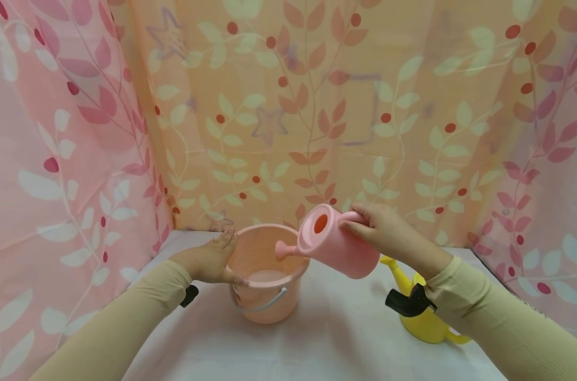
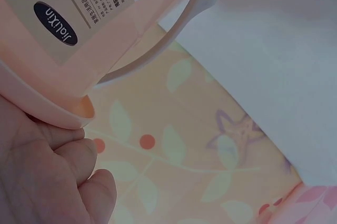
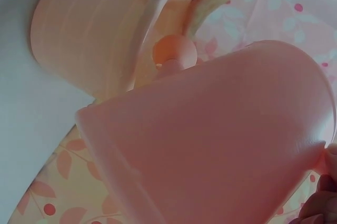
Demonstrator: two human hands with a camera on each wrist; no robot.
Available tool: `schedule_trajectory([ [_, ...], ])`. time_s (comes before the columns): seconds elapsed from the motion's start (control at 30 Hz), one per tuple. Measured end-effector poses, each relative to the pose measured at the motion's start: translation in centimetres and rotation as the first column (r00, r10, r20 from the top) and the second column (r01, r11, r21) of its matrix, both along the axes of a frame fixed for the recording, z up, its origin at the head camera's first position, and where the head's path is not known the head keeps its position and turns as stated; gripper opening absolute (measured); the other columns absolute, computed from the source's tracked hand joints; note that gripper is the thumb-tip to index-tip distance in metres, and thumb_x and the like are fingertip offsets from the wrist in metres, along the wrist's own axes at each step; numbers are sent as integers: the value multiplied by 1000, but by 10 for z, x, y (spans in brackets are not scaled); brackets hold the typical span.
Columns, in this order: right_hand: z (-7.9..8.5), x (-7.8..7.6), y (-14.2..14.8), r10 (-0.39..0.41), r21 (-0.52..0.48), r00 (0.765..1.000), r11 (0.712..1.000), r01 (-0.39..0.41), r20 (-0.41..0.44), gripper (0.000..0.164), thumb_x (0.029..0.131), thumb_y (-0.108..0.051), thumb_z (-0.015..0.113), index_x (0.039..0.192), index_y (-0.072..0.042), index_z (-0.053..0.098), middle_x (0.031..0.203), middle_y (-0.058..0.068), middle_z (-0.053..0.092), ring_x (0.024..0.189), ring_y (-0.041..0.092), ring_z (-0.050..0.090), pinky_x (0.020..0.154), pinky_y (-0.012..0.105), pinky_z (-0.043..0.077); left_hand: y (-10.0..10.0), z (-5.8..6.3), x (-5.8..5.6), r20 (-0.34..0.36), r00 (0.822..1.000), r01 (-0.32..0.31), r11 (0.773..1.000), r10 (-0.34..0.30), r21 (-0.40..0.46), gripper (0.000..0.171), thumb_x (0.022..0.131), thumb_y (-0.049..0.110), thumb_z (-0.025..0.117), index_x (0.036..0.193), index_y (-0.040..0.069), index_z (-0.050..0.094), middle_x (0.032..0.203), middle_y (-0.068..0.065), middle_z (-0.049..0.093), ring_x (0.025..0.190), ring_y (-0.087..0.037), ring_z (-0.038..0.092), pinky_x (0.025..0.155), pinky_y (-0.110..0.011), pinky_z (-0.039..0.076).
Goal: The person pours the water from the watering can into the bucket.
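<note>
Head view: our right grip (image 1: 381, 230) clasps the pink watering can (image 1: 347, 251) by its handle (image 1: 352, 216); the can lies left of that grip, long axis slanting down rightward, spout (image 1: 283, 250) at the mouth of the bucket (image 1: 271, 309). Our left grip (image 1: 211, 262), nearer, holds the rim (image 1: 281, 283). We have tabletop (image 1: 336, 333) room between bucket and yellow can (image 1: 423, 329).

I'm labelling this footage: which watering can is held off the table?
The pink watering can, gripped by its handle in the right hand, its spout over the bucket; the yellow one rests on the table.
</note>
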State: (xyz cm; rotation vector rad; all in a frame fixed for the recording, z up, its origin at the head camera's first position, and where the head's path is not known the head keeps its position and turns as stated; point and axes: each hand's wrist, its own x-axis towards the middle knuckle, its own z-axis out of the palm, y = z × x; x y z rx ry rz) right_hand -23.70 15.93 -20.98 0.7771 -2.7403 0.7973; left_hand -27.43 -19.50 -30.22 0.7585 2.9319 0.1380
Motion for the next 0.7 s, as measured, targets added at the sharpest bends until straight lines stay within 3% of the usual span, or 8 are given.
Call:
schedule_trajectory([
  [0.7,0,0,-1,12,16,1000,1000,-12,-1,19,87,-24,63,76,-12,52,63,0,49,65,17,49,56,27,44,0,0,0,-6,1000,4,1000,-4,-6,120,70,74,53,140,-13,12,147,-30,4,137,-40,5,107,-53,16],
])
